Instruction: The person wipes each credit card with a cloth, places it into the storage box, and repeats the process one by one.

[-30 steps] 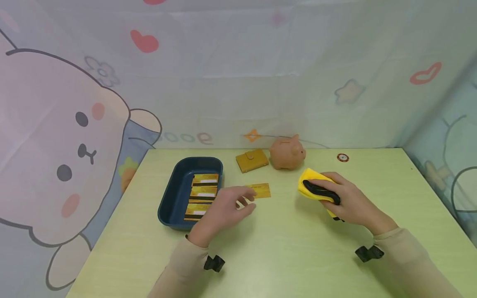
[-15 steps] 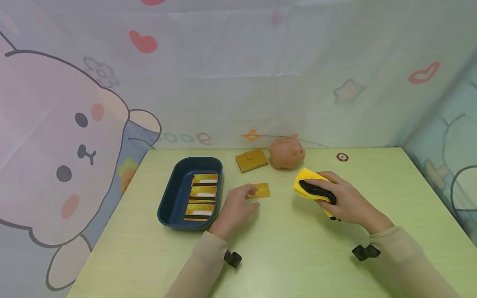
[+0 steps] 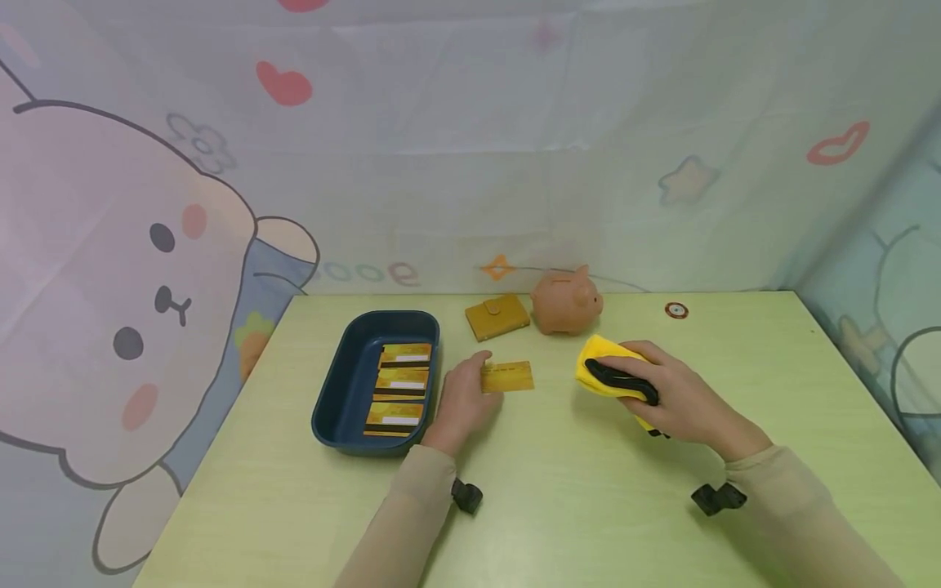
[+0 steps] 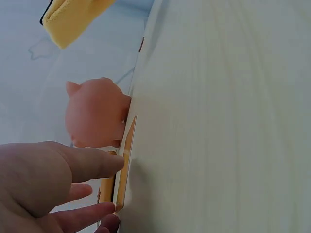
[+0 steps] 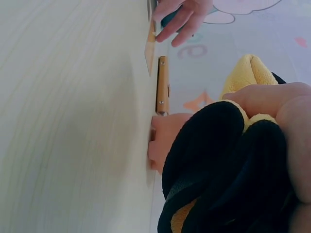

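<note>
My left hand (image 3: 465,402) is at the left end of a gold bank card (image 3: 509,376) lying on the table. In the left wrist view its thumb and extended fingers (image 4: 92,213) reach the card's edge; whether they pinch it I cannot tell. My right hand (image 3: 680,396) grips a bunched yellow cloth with black edging (image 3: 599,371), held above the table. The right wrist view shows the cloth's black folds (image 5: 209,150) close up. To the left stands a dark blue tray (image 3: 332,400) with three gold cards (image 3: 400,384) laid in a column, their magnetic stripes showing.
At the back of the table (image 3: 573,506) lie a mustard wallet (image 3: 497,317) and, beside it, a pink piggy bank (image 3: 566,302). Farther right is a small red and white disc (image 3: 676,310). A printed curtain (image 3: 470,163) hangs behind the table.
My left hand has moved right, away from the tray, to the card's left end. My right hand has drifted slightly left with the cloth. The card looks unmoved.
</note>
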`<state>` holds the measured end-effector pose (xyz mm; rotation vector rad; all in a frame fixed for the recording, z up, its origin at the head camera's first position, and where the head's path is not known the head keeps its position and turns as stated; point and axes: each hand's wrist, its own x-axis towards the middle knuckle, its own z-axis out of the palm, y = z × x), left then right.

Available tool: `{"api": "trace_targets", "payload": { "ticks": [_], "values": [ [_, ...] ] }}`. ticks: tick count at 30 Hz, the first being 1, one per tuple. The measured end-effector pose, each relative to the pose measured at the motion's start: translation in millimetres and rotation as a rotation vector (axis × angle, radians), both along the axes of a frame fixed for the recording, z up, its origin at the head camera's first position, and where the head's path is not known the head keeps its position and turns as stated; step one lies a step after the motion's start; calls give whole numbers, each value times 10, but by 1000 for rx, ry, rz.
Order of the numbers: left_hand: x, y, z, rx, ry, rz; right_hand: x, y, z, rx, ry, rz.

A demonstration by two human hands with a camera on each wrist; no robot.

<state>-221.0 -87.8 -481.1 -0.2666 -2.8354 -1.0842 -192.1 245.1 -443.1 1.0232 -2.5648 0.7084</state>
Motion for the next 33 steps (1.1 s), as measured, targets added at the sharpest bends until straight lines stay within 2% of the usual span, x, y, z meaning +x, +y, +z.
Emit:
{"api": "trace_targets", "payload": {
  "ticks": [8, 16, 25, 33],
  "values": [
    [-29, 22, -22, 1, -48, 3, -14, 3, -8, 2, 1, 14],
    [-48, 19, -30, -8, -50, -5, -19, -5, -23, 4, -3, 14],
    [-39, 22, -4, -12, -117, -46, -14, -27, -17, 17, -27, 7],
    [-46, 13, 30, -28, -178, -43, -21, -47, -21, 19, -21, 18]
  ]
}}
